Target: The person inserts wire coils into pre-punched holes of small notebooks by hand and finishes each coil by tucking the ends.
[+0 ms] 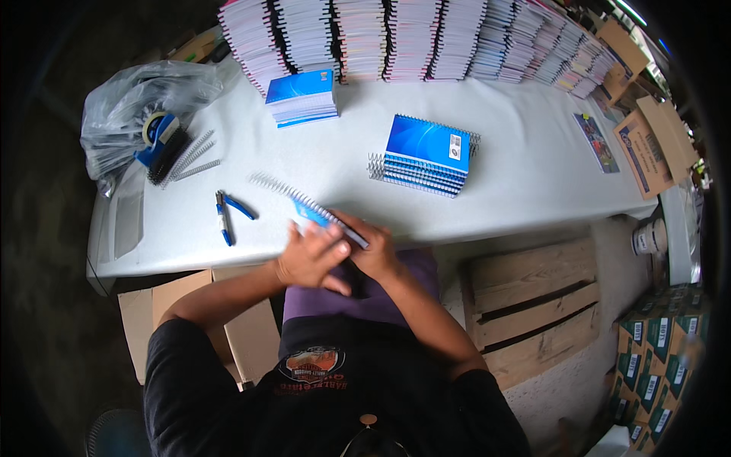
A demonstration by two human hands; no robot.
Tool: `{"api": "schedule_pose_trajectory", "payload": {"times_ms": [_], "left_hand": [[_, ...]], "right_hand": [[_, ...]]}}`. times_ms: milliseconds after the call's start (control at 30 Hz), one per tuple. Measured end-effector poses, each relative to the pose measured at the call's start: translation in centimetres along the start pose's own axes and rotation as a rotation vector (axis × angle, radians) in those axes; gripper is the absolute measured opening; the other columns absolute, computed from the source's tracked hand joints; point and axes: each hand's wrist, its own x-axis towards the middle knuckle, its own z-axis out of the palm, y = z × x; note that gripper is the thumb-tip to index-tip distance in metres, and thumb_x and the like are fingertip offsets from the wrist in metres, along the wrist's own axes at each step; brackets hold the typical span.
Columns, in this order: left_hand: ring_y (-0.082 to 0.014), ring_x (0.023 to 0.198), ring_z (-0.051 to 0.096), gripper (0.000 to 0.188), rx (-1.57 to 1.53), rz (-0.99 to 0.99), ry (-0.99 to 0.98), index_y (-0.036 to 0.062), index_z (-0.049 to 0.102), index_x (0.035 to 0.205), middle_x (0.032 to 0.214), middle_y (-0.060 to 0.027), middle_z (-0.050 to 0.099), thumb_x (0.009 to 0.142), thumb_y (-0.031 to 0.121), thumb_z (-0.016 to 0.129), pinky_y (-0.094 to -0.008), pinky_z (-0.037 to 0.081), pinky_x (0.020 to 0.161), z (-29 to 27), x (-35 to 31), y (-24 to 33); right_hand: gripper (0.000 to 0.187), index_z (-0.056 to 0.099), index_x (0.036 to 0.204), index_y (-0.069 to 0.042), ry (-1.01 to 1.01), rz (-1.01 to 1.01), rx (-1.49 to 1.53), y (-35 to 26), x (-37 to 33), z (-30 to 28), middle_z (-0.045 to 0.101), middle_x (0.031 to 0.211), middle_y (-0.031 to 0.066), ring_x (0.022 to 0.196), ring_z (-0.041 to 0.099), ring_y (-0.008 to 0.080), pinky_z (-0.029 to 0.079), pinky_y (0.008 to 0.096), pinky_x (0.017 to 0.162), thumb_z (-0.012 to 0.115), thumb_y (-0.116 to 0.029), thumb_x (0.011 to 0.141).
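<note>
Close to the table's front edge, my right hand (371,247) grips a small blue notebook (309,212), held tilted with its spine upward. A spiral coil (272,185) runs along that spine and sticks out well beyond its far left end. My left hand (314,255) is spread with its fingers apart at the near side of the notebook; whether it touches the cover I cannot tell. Blue-handled pliers (224,217) lie to the left. A stack of spiral-bound blue notebooks (428,148) sits right of centre, and blue notebooks without coils (303,95) are piled farther back.
Loose coils (194,160), a blue tape dispenser (160,141) and a clear plastic bag (129,99) occupy the table's left end. Tall stacks of bound books (362,38) line the back. Cardboard boxes (651,148) stand right; a wooden pallet (533,297) lies below the table's right side.
</note>
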Motion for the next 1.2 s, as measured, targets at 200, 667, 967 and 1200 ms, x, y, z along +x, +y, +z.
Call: {"api": "schedule_pose_trajectory", "payload": {"times_ms": [200, 667, 967, 1200], "left_hand": [[-0.0536, 0.13, 0.01, 0.115, -0.317, -0.2, -0.159, -0.011, 0.02, 0.136, 0.14, -0.0382, 0.006, 0.07, 0.082, 0.032, -0.0589, 0.008, 0.105, 1.8, -2.5, 2.0], [-0.0226, 0.11, 0.05, 0.04, -0.294, -0.438, -0.261, 0.0116, 0.057, 0.115, 0.112, -0.0047, 0.056, 0.078, 0.023, 0.066, -0.0427, 0.028, 0.094, -3.5, 7.5, -2.7], [-0.018, 0.089, 0.054, 0.025, -0.492, -0.414, -0.536, 0.0129, 0.063, 0.093, 0.089, -0.0011, 0.057, 0.07, 0.019, 0.072, -0.0353, 0.034, 0.085, -4.6, 8.7, -5.6], [-0.0187, 0.085, 0.055, 0.025, -0.487, -0.454, -0.425, 0.0124, 0.065, 0.095, 0.093, -0.0016, 0.063, 0.072, 0.02, 0.071, -0.0344, 0.033, 0.082, -4.8, 9.5, -4.5]], "right_hand": [[0.04, 0.058, 0.115, -0.007, -0.011, 0.041, 0.006, 0.1, 0.4, 0.8, 0.065, 0.098, 0.014, 0.081, 0.064, 0.0316, 0.052, 0.0373, 0.069, 0.063, -0.003, 0.076], [0.022, 0.063, 0.097, -0.004, -0.134, 0.26, 0.143, 1.8, 1.0, 0.5, 0.065, 0.077, 0.0144, 0.063, 0.062, 0.0248, 0.047, 0.0324, 0.057, 0.062, -0.002, 0.075], [0.011, 0.066, 0.087, 0.003, -0.247, 0.504, 0.086, -0.4, 2.5, 0.1, 0.066, 0.072, 0.015, 0.063, 0.062, 0.0187, 0.048, 0.0288, 0.061, 0.064, -0.004, 0.079], [0.013, 0.066, 0.089, 0.001, -0.207, 0.48, 0.197, 0.3, 1.9, 0.0, 0.066, 0.073, 0.0156, 0.066, 0.064, 0.0216, 0.047, 0.0318, 0.062, 0.062, -0.006, 0.079]]}}
